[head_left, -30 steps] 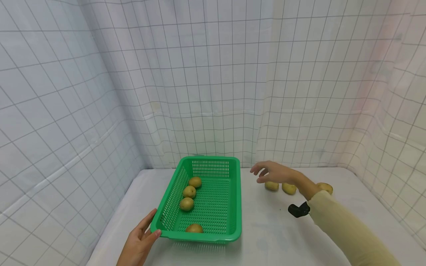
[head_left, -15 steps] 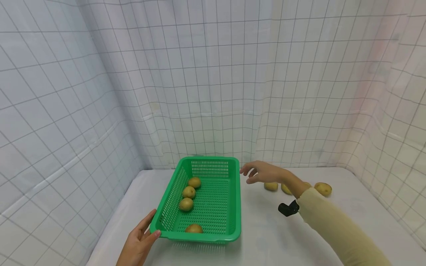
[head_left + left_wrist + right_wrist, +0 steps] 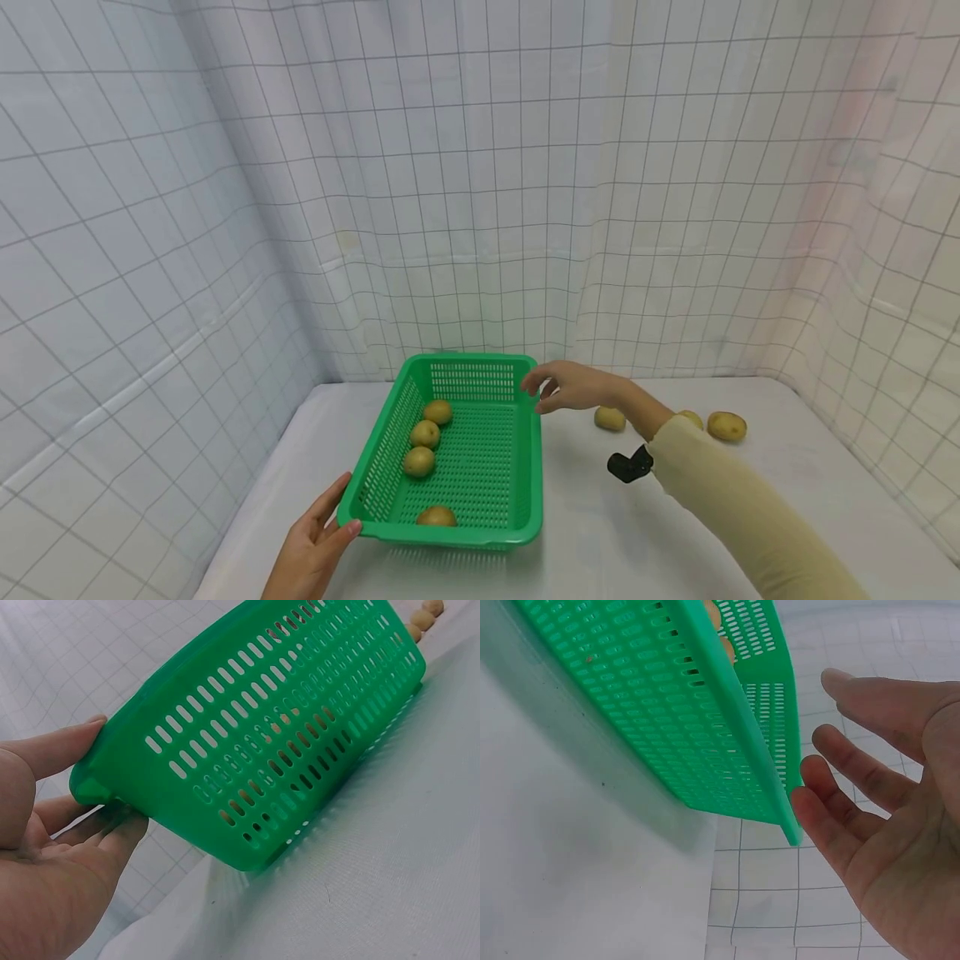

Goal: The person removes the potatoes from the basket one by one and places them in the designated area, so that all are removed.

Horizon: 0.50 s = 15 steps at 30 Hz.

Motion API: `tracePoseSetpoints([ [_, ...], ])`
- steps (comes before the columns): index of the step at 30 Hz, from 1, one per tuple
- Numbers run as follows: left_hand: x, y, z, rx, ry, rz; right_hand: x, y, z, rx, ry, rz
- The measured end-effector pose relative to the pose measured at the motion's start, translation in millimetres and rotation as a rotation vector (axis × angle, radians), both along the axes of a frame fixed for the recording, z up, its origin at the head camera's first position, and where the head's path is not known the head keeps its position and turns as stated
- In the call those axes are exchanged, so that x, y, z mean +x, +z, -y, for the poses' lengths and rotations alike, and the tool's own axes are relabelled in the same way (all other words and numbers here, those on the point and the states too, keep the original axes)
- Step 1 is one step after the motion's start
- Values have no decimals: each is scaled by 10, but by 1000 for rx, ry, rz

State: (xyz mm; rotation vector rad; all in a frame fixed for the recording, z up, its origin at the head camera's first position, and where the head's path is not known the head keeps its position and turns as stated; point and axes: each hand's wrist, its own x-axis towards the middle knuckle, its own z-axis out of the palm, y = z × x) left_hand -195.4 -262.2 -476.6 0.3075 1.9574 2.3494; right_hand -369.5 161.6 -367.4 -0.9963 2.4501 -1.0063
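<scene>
A green plastic basket [image 3: 528, 467] stands on the table. My left hand [image 3: 307, 542] pinches its near left corner, and the left wrist view shows the thumb on one side of the rim and the fingers under it. Several potatoes [image 3: 424, 434] lie inside, 3 along the left wall and one by the front wall. At the far right corner of the basket my right hand [image 3: 573, 387] hovers by the rim, its fingers loosely bent around nothing. In the right wrist view its fingertips are close to the rim; whether they touch it I cannot tell.
More potatoes lie on the white table [image 3: 585, 517] to the right: one potato [image 3: 610, 418] beside my right wrist, another potato [image 3: 727, 427] farther right, and one partly behind the sleeve [image 3: 720, 483]. A black device [image 3: 628, 464] sits at that wrist. Grid-patterned cloth [image 3: 480, 208] encloses the back and sides.
My right hand has moved left, from above the table near the loose potatoes to the basket's far right corner. The left hand and the basket have hardly moved.
</scene>
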Motion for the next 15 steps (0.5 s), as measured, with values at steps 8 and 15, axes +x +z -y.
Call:
tracePoseSetpoints([
  [8,-1,-14,3,3,-1,-5,23,59,188,19,29,-4],
  [15,1,-11,0,-4,11,0,-7,51,359,29,66,-9],
])
